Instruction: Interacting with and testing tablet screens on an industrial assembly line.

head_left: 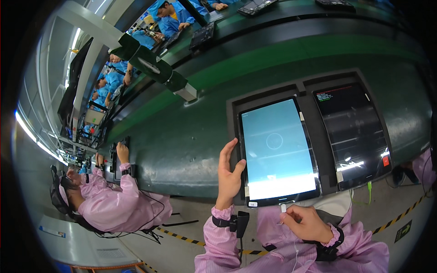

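"How does the left hand (230,175) stand?"

"Loose and clenched on nothing: fingers raised, thumb against the left edge of the lit tablet (278,157). I'd keep that light pressure, so the tablet can't skid under a push."

"Where is it lying?"

"In the left bay of a dark grey tray (315,132), by the near edge of the green tabletop (182,164), right of its middle."

"And the right hand (309,223)?"

"Its grip is pinched on a small white plug (283,208) with a thin white cable (296,250), just at the tablet's near edge. I can't tell whether the plug is seated. Best to line it up square with the port and push straight, never levering."

"How does the tablet look?"

"Screen glowing pale blue, a thin ring near its middle, glare toward the near end. Black border, small white label at the near left corner, pale tabs on both long sides."

"And its neighbour?"

"The dark tablet (355,132), in the right bay: black screen, small coloured lettering across the far end, red patch by the near right corner."
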A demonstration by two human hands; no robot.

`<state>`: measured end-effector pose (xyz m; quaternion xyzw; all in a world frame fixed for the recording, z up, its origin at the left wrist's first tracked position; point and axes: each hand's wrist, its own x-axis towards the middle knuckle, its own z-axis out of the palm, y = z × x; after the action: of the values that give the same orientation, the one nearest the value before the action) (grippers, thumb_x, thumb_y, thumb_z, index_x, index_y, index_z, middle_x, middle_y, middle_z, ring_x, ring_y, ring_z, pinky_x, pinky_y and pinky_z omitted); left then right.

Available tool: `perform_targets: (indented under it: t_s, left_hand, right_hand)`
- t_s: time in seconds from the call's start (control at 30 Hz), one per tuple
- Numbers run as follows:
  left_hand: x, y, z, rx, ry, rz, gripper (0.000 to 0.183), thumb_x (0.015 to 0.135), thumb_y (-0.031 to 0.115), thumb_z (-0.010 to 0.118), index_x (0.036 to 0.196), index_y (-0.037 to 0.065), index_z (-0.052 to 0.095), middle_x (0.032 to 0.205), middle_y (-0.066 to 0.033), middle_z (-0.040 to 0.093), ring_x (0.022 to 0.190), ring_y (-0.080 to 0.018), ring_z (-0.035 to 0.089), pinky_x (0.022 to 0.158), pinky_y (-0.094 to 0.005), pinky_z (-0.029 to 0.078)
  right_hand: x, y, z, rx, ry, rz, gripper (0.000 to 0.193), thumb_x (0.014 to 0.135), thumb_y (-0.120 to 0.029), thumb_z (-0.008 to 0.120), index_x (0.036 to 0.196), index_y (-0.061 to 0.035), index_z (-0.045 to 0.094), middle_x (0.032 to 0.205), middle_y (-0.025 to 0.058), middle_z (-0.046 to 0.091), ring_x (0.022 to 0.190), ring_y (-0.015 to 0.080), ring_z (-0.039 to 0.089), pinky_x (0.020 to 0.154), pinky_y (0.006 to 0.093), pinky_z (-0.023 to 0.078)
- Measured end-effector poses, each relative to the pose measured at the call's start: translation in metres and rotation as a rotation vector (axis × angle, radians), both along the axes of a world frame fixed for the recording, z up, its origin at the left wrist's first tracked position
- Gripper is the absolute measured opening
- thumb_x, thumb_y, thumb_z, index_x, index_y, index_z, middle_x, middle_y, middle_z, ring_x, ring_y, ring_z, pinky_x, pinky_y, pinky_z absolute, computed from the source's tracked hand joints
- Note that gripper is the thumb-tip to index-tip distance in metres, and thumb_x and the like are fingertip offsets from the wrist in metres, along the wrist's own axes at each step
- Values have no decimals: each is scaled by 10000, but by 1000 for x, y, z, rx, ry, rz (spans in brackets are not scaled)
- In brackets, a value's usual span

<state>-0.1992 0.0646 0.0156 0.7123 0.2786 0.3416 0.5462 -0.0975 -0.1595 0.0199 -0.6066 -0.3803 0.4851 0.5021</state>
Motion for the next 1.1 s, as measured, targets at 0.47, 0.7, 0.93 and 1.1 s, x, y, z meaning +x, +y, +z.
perform_targets:
  t_s: [0.47, 0.7, 0.93, 1.1]
  left_hand:
    - [0, -7, 20, 64, 194, 9, 719, 762, 151, 713, 1328, -16, 301, 1373, -197, 334, 1297, -291, 310, 1071, -362, 238]
    - [10, -41, 52, 478, 614, -122, 1063, 639, 369, 803, 1375, -29, 149, 1401, -304, 148, 1332, -418, 125, 1076, -510, 84]
    - [12, -41, 57, 458, 574, -54, 963, 661, 255, 800, 1367, -26, 209, 1413, -250, 209, 1322, -345, 230, 1065, -416, 226]
    - [4, -35, 54, 308, 478, 38, 909, 675, 226, 791, 1353, -35, 245, 1383, -237, 270, 1298, -323, 276, 1061, -391, 240]
  right_hand:
    - [-1, -1, -2, 14, 27, -22, 204, 851, -178, 610, 821, 20, 572, 598, 58, 565, 521, 109, 534, 503, 248, 432]
    - [-1, -1, -3, 41, 5, -21, 179, 843, -158, 611, 842, 18, 582, 607, 70, 591, 530, 119, 571, 501, 255, 445]
    - [0, -1, -1, 30, 22, -16, 174, 842, -153, 608, 846, 20, 584, 615, 76, 602, 533, 123, 577, 508, 259, 454]
    - [1, 0, -1, 18, 33, -5, 178, 843, -154, 606, 846, 22, 582, 620, 82, 604, 539, 128, 580, 520, 260, 460]
